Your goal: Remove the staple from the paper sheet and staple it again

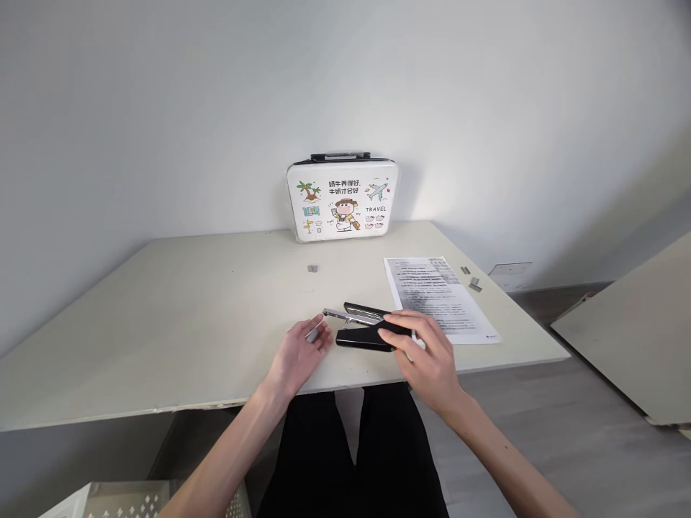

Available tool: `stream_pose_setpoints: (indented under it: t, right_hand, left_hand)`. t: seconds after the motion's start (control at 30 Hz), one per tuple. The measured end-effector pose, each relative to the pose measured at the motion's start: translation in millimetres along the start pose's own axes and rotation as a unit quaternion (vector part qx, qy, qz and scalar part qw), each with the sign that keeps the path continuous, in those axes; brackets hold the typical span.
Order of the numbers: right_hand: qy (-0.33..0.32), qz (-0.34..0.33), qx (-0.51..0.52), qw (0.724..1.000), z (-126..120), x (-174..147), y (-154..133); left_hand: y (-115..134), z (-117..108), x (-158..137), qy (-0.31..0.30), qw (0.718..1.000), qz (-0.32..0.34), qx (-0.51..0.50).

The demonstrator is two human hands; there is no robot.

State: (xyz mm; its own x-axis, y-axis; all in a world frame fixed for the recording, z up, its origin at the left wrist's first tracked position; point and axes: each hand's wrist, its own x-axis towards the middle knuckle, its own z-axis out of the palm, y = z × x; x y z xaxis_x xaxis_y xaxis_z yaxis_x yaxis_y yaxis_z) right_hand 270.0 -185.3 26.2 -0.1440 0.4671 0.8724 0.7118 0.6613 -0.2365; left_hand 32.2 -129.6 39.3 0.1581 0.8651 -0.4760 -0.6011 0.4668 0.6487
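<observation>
My right hand (pixel 429 356) grips the rear end of a black stapler (pixel 363 338), which lies on its side with its jaws spread apart. Its silver staple channel (pixel 337 315) sticks out to the left between the two black halves. Close to that channel's tip is my left hand (pixel 305 352), palm up, fingers curled and thumb at the tip. A small grey piece, seemingly a strip of staples (pixel 312 335), shows between its fingers. Under and behind my right hand lies a printed sheet (pixel 432 288).
Short staple strips (pixel 312 268) sit mid-table, and several more staple strips (pixel 475 284) lie near the right edge. A white cartoon case (pixel 345 201) with a black handle leans against the wall. Below the table (pixel 162 324), a white plastic basket (pixel 124 496) stands at lower left.
</observation>
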Motion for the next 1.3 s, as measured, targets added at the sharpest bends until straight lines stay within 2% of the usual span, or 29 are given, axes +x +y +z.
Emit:
stream_pose_setpoints:
  t: [0.1,0.2,0.37,0.53,0.6,0.67,0.77,0.87,1.0,1.13,1.23,1.3]
  right_hand:
    - [0.022,0.057,0.027,0.998,0,1,-3]
    - [0.026,0.118,0.040,0.992,3,-2,-7]
    - [0.019,0.185,0.063,0.981,17,-3,-10]
    - [-0.018,0.239,0.102,0.965,40,6,-16]
    - [-0.034,0.265,0.113,0.957,51,12,-16]
    - [-0.059,0.297,0.128,0.944,65,20,-12]
    - [-0.102,0.346,0.169,0.917,95,33,5]
    - [-0.124,0.385,0.210,0.890,134,46,31]
    - [-0.149,0.400,0.231,0.874,187,60,57]
    - [-0.179,0.390,0.228,0.874,224,73,68]
    - [-0.191,0.342,0.176,0.903,230,78,65]
    - [-0.185,0.298,0.117,0.929,220,78,57]
  left_hand:
    - [2,-5,-6,-0.027,0.985,0.128,0.111]
    - [2,-11,-10,-0.044,0.936,0.234,0.259]
    - [0,-19,-14,-0.028,0.864,0.289,0.411]
    - [-2,-30,-13,-0.085,0.835,0.285,0.464]
    - [0,-37,-11,-0.075,0.847,0.283,0.443]
    - [3,-44,-9,-0.038,0.882,0.274,0.382]
    - [8,-53,-8,-0.012,0.947,0.235,0.220]
    - [12,-59,-7,-0.013,0.980,0.193,0.054]
    - [16,-65,-7,-0.017,0.984,0.152,-0.088]
    - [18,-68,-7,-0.018,0.981,0.127,-0.147]
    - [20,-68,-7,-0.015,0.980,0.121,-0.160]
    - [22,-67,-7,-0.013,0.980,0.121,-0.158]
